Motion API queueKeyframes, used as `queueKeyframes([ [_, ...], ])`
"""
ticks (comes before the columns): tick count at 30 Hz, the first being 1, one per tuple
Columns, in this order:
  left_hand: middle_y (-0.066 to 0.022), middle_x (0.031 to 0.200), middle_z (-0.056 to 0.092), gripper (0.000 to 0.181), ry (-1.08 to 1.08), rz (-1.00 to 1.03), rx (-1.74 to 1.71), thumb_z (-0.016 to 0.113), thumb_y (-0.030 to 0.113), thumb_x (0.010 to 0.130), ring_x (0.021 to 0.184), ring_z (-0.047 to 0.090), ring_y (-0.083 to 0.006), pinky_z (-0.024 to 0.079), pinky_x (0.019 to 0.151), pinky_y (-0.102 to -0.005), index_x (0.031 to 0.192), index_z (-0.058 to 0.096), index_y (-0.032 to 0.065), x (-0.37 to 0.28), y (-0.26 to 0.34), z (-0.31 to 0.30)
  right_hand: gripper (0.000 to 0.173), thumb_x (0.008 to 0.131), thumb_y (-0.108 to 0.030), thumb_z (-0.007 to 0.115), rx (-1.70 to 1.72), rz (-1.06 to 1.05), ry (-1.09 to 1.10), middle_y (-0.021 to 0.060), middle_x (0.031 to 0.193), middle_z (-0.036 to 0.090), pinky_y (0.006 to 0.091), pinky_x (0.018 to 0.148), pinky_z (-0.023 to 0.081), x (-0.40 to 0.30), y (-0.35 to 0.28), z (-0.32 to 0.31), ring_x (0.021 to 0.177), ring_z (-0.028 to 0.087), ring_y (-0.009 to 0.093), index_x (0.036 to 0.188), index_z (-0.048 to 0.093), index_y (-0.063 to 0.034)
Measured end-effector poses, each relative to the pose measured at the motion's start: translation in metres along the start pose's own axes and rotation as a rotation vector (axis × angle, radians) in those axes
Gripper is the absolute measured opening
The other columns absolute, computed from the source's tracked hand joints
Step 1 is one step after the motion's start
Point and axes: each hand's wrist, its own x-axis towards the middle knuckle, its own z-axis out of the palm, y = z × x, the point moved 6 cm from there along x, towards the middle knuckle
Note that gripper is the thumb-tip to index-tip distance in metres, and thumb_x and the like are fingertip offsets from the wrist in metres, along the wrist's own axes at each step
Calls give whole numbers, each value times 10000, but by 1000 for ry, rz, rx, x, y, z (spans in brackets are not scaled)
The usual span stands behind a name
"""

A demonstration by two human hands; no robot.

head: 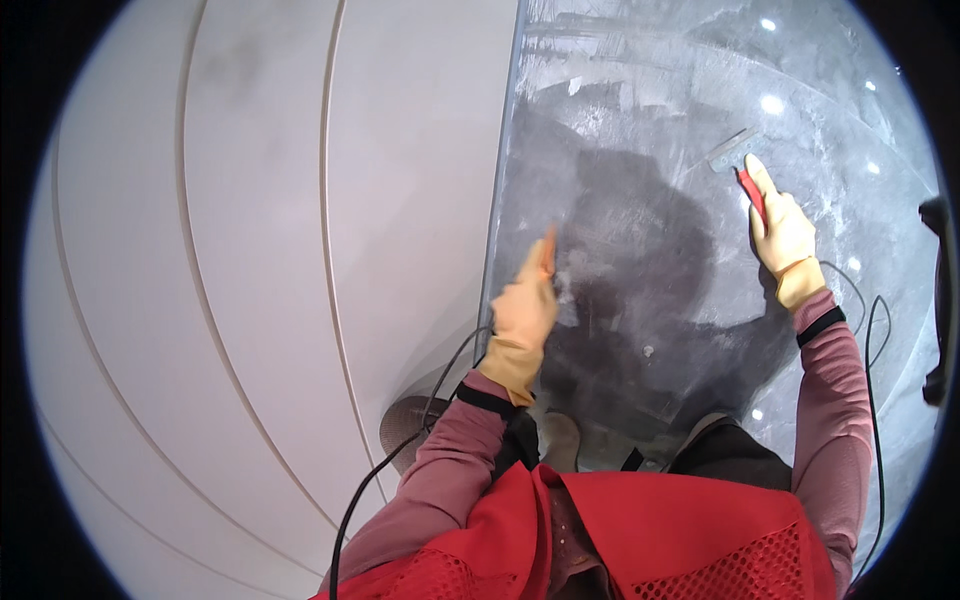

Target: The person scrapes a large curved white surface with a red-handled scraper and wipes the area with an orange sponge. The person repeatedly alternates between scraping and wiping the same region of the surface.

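Note:
My left hand (525,307), in a pale yellow work glove, is closed around a small orange tool (549,251) held above the grey floor (637,247), close to the wall's foot. Motion blur and the glove hide what kind of tool it is. Out to the right, my right hand (784,232) wears a matching glove and grips a wide-bladed scraper (731,152) by its red handle. Its metal blade points up and left over the floor; whether it touches the surface I cannot tell. Whitish smears and scrape marks cover the floor, and my shadow falls across it.
A pale grooved wall (412,187) rises along the left, with a thin grey edge strip (501,172) at its base. Black cables (375,472) run by both arms. A brown mesh-textured object (401,431) sits behind my left forearm. My shoe (560,439) stands below.

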Motion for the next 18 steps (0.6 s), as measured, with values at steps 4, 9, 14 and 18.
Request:
queueKeyframes([
  [4,-270,1136,774,447,129,-56,-17,551,245,1102,1069,732,-507,572,949,-568,1545,565,196,53,-12,-27,739,1037,-206,677,-24,-17,2,214,1043,733,527,921,598,-1,-1,0,992,740,430,1702,398,-368],
  [9,-240,1141,785,415,135,-112,49,557,163,1062,1055,739,-493,574,947,-569,1474,603,166,57,-26,2,740,1034,-195,678,-9,-5,1,209,1042,732,521,921,596,-3,-4,-4,995,739,428,1700,404,-365],
  [14,-248,1132,783,454,200,-48,55,583,174,1031,1066,738,-480,573,949,-550,1482,635,177,58,-43,-15,742,1033,-179,668,-7,-10,-4,221,1033,730,524,920,591,-2,-7,-5,994,736,436,1703,399,-349],
  [18,-277,1156,770,438,113,-28,-90,550,230,1071,1085,731,-486,577,963,-543,1502,626,222,47,-4,-7,733,1033,-180,667,-36,-3,-22,221,1037,734,529,909,594,-2,-7,-4,991,736,437,1701,405,-333],
])
